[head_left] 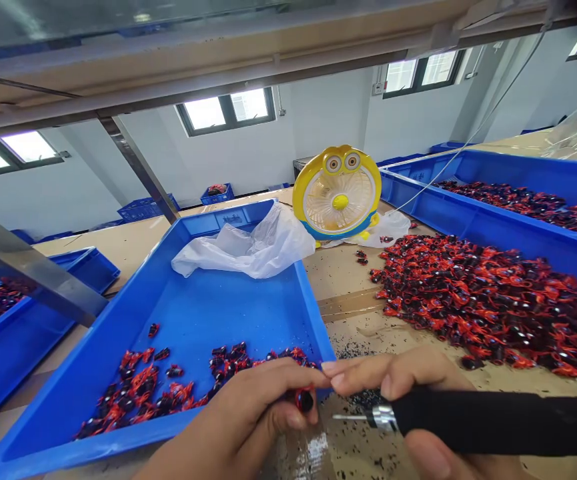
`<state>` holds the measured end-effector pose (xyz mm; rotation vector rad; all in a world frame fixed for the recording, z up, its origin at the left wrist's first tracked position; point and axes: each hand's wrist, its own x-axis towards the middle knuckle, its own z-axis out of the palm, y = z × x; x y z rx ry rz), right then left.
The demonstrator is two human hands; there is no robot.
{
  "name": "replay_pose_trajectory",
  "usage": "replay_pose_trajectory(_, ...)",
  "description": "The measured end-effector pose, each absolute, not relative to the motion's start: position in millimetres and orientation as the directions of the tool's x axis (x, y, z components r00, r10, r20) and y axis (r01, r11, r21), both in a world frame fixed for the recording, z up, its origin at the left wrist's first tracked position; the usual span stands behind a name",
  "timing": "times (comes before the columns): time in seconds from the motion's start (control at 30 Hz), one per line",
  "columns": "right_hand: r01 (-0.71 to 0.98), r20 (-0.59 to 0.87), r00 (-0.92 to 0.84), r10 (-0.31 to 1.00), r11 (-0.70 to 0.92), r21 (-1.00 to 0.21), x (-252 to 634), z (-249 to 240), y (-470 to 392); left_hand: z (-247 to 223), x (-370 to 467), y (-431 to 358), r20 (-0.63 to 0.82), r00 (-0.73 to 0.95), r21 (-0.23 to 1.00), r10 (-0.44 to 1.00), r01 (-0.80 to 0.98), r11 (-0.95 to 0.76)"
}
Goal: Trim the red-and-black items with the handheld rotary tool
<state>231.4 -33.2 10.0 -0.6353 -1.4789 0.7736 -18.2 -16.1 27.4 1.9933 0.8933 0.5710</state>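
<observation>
My left hand is closed around a small black-and-red part, its round black end turned toward the right. In my right hand lies a thick black electric screwdriver with a silver collar and a thin metal bit. The bit's tip points left at the part and stands a little apart from it. Fingertips of both hands meet just above the part. Behind my left hand, a blue tray holds a scatter of similar black-and-red parts.
A large heap of black-and-red parts covers the bench at right, beside another blue tray. A yellow fan stands at the back, near a crumpled plastic bag. Black crumbs litter the bench. A metal post rises at left.
</observation>
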Motion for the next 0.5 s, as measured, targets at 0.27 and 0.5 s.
replay_pose_trajectory(0.27, -0.332, 0.585, -0.048, 0.809, 0.540, -0.774, 226.9, -16.2, -23.2, 21.2, -20.4, -17.0, -0.098, 0.448, 0.939, 0.889, 0.337, -0.067)
replay_pose_trajectory(0.5, -0.169, 0.650, -0.127, 0.749, 0.629, -0.759, 231.6, -3.9, -25.5, 24.9, -6.0, -19.3, -0.026, 0.503, 0.999, 0.864, -0.023, 0.044)
